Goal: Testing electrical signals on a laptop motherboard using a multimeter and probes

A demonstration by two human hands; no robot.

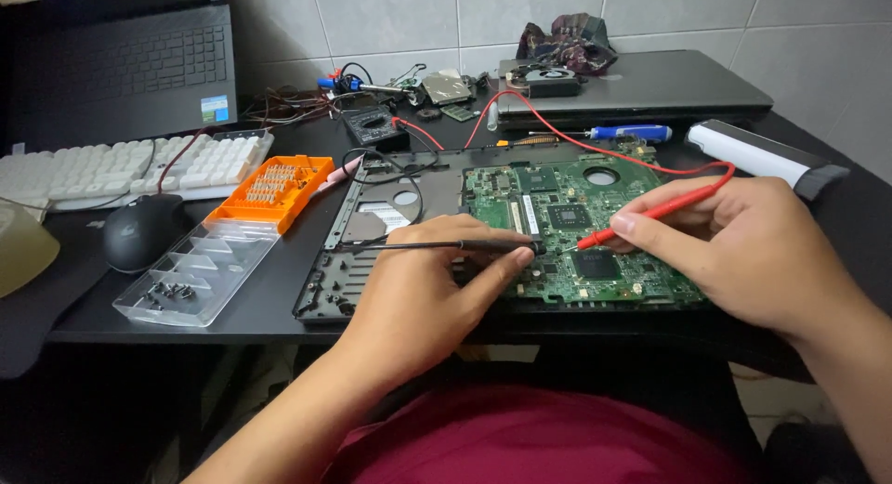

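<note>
We look down at a black counter where an opened laptop base lies with its green circuit board exposed. Our left hand closes its grip around a black probe, thumb and fingers pinching the shaft, which lies nearly level with its tip touching the board near the middle. Our right hand has its grip shut on a red probe, held like a pen and slanting down to the left, its tip meeting the board just beside the black one. A red lead loops back from it across the board towards a small dark meter further back.

To the left sit an orange bit case with its clear lid open, a black mouse and a white keyboard. A closed grey laptop lies behind the board, with a blue-handled screwdriver in front of it.
</note>
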